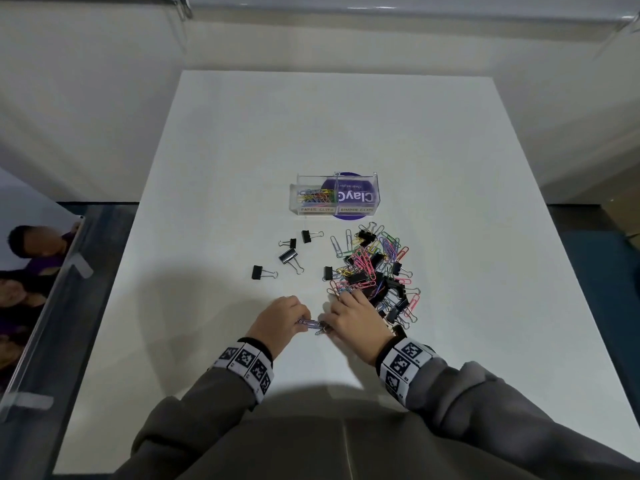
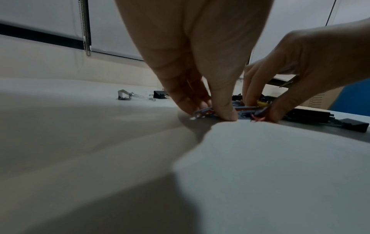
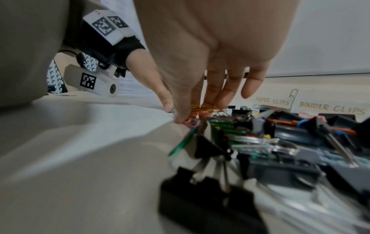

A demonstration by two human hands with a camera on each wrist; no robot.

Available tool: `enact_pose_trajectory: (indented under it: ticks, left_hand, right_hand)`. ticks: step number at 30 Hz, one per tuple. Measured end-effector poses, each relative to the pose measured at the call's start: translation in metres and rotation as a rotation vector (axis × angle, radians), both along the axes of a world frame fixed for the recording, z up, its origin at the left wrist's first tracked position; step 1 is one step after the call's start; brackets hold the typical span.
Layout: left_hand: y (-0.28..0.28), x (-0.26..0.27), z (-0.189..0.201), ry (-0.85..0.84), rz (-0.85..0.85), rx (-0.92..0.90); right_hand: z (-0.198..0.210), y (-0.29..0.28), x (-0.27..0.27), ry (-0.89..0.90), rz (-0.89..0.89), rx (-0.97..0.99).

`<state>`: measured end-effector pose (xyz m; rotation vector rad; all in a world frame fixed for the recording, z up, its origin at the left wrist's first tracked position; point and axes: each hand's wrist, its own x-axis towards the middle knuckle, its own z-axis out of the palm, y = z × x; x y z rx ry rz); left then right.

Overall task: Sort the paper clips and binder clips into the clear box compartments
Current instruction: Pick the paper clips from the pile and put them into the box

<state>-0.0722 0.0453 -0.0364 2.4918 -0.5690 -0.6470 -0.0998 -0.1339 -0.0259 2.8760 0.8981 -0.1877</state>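
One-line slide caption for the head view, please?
Both hands, left hand and right hand, gather paper clips beside the mixed pile; clear box half-filled.

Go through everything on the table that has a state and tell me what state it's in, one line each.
clear box: open-topped, upright.
paper clips compartment: partly filled with coloured clips.
binder clips compartment: empty.
mixed pile: unsorted, tangled.
loose binder clips: lying apart, left of pile.
left hand: pinching paper clips.
right hand: pinching clips at the pile's edge.

Clear glossy plastic box (image 1: 375,188); coloured coated wire paper clips (image 1: 363,261); matt white table (image 1: 346,133).
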Motion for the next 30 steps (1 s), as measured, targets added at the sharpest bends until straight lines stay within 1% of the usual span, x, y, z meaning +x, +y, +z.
enact_pose_trajectory:
  ticks: [2,5,7,9,12,14,17,18,20,22,25,27,30]
  left_hand:
    - [0.0,0.001,0.0,0.016,-0.009,0.021]
    - [0.001,0.005,0.0,0.03,-0.01,0.038]
    - [0.0,0.007,0.0,0.034,-0.026,0.059]
    - [0.0,0.011,0.001,0.044,-0.059,0.088]
    - [-0.001,0.019,0.003,0.036,-0.113,0.149]
    - [0.0,0.027,0.004,0.024,-0.122,0.161]
    - [0.0,0.042,0.013,0.002,-0.138,0.146]
    - [0.0,0.049,0.019,0.005,-0.125,0.134]
    - [-0.003,0.067,0.034,-0.012,-0.044,0.064]
    - [-0.011,0.091,0.052,-0.095,0.039,0.004]
    - [-0.03,0.132,0.077,-0.203,0.123,-0.003]
    - [-0.041,0.159,0.085,-0.257,0.135,0.032]
    - [-0.054,0.191,0.083,-0.271,0.069,0.126]
  right_hand:
    - [0.001,0.0,0.001,0.033,-0.03,0.002]
    - [0.009,-0.004,0.004,0.017,-0.063,0.047]
    - [0.009,-0.01,0.006,0.05,-0.074,0.093]
    - [0.01,-0.015,0.008,0.089,-0.14,0.176]
    - [0.014,-0.024,0.01,0.107,-0.27,0.372]
    - [0.018,-0.03,0.011,0.114,-0.367,0.468]
    - [0.024,-0.039,0.013,0.183,-0.486,0.575]
    - [0.024,-0.042,0.014,0.199,-0.523,0.628]
    - [0.025,-0.045,0.015,0.219,-0.574,0.7]
    - [0.025,-0.047,0.016,0.229,-0.612,0.726]
    - [0.027,-0.049,0.017,0.236,-0.656,0.75]
    - [0.029,-0.049,0.018,0.241,-0.679,0.768]
    - [0.033,-0.049,0.018,0.237,-0.703,0.793]
